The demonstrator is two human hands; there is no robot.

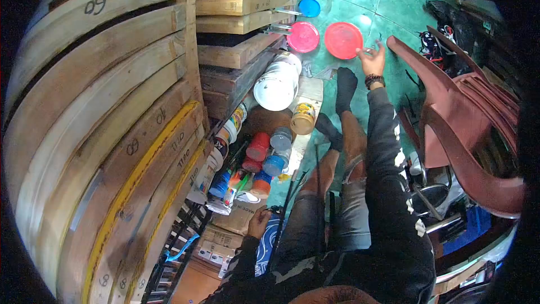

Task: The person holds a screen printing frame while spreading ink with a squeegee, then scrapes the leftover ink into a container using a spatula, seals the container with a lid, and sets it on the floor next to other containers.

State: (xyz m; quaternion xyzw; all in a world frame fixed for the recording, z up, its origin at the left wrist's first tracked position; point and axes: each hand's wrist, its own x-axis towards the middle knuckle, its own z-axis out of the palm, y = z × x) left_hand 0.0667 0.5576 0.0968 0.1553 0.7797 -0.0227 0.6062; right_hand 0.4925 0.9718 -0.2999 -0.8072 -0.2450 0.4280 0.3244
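Note:
My right hand point(372, 61) reaches forward over the floor, thumb and forefinger pinched at the rim of a round red lid point(343, 40), the other fingers raised. Beside that lid lies a pink-red lid point(303, 37), with a smaller blue lid point(309, 8) beyond it. My left hand point(259, 223) hangs low beside a cardboard box point(236, 216) and a blue patterned cloth point(268, 242). Its fingers look loosely extended, with nothing visible in them.
Stacked wooden frames point(121, 129) rise at left. A white bucket point(275, 87), a yellow-labelled jar point(304, 118) and several paint jars point(274, 164) stand beside my legs. A reddish plastic chair point(455, 112) lies at right, near black bags point(467, 34).

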